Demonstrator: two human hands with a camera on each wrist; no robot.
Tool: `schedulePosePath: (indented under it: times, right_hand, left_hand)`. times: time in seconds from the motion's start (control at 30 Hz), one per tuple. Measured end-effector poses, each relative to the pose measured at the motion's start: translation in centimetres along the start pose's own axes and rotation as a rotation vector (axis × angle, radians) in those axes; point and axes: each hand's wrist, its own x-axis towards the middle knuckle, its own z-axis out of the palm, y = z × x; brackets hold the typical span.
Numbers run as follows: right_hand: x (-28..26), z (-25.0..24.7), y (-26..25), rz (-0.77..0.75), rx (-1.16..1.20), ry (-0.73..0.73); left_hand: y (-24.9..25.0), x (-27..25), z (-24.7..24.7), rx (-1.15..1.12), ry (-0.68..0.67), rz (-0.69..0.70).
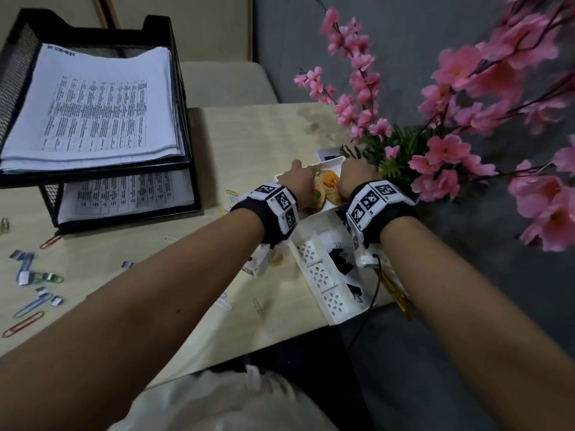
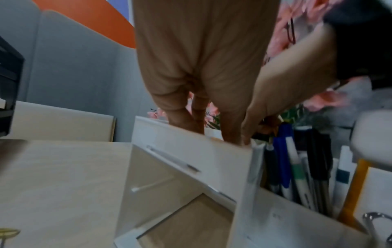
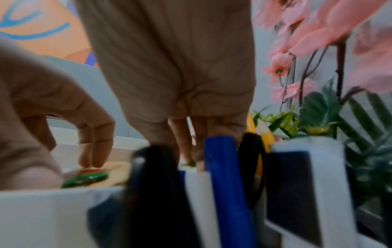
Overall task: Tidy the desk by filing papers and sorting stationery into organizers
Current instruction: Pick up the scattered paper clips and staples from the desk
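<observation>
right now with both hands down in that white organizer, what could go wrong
1. The white organizer overhangs the desk edge at its near corner; pressing there might tip it off.
2. The left hand and right hand work beside the pink flower branches, which a lifted arm could snag.
3. Loose paper clips lie near the left forearm and could be swept off.

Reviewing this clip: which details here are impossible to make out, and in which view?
- Head view: fingertips of the left hand and right hand are hidden by the hands' own backs; grip unclear.
- Head view: print on the papers in the black mesh tray is too small to read.
- Right wrist view: pens in the white organizer are blurred; types unclear.
- Left wrist view: the colourful items are hidden behind the organizer's wall.
</observation>
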Motion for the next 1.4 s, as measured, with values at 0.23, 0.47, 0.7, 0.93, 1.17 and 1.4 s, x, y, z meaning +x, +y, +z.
schedulePosePath:
  times: [0.23,0.47,0.7,0.93,1.17,1.4]
  right_hand:
    - [-3.0,-0.7,-3.4,-0.21,0.476,0.305]
    - [-7.4,7.6,-8.5,-0.339,0.375,-0.077]
    - [-9.3,12.8,-7.9,-0.313,0.116,-0.149]
    - [-11.0,11.4,-6.5,-0.069,0.543,0.164]
    - [-11.5,11.9,-4.5,-0.081,0.487,0.223]
    - [-11.2,12.8,-2.4,-0.04,0.532,0.204]
  left_hand:
    - [-5.9,-3.7,-1.5,-0.357,0.326,-0.024]
    - [-14.5,-7.5,0.8,-0.603,0.228,-0.245]
    - [-19.2,-10.3,3.6,-0.843,0.095,-0.517]
    - [-17.6,-9.7,4.2,-0.507,0.174,-0.431]
    - [-15.7,-5.1,2.9,-0.021,0.024,-0.161]
    - [-15.4,-3.7,3.4,0.211,-0.116,-0.079]
